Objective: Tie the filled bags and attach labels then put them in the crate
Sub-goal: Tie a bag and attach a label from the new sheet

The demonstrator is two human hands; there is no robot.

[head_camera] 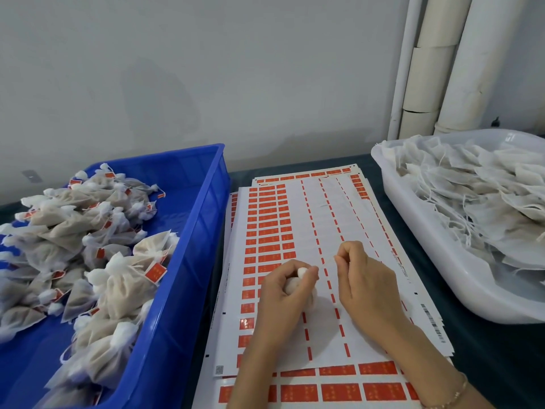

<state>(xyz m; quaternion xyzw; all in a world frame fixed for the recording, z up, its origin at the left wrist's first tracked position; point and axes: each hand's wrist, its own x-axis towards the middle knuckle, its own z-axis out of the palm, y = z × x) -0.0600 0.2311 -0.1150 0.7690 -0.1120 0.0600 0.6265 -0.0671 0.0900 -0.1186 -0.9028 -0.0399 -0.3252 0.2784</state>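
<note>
Worktable seen from above the person's hands. At centre, the left hand (280, 293) curls its fingers and thumb round a small white mesh bag filled with pale contents (296, 283). It holds the bag just above the label sheets, with the gathered neck pointing toward the right hand. The right hand (364, 286) hovers beside it, apart from the bag. Its fingers are curled and the thumb and forefinger tips (339, 255) are pressed together. Whether a string lies between them is too fine to tell. A thin beaded bracelet (460, 391) circles the right wrist.

Beneath both hands lies a stack of white backing sheets carrying rows of orange rectangular stickers (267, 231). Several columns at mid-sheet are bare, with only narrow orange dashes left.

To the left stands a blue rectangular plastic crate (206, 184), tilted in view. It holds a heap of tied mesh bags with orange tags (118, 276), piled against its near and left sides.

To the right stands a translucent white plastic tub (436, 284). It is loaded with flat, untied mesh bags with loose strings (472, 187).

All of this rests on a dark table cover (486, 364). Behind it rises a grey wall (206, 69), with white vertical pipes (442, 69) in the right corner.
</note>
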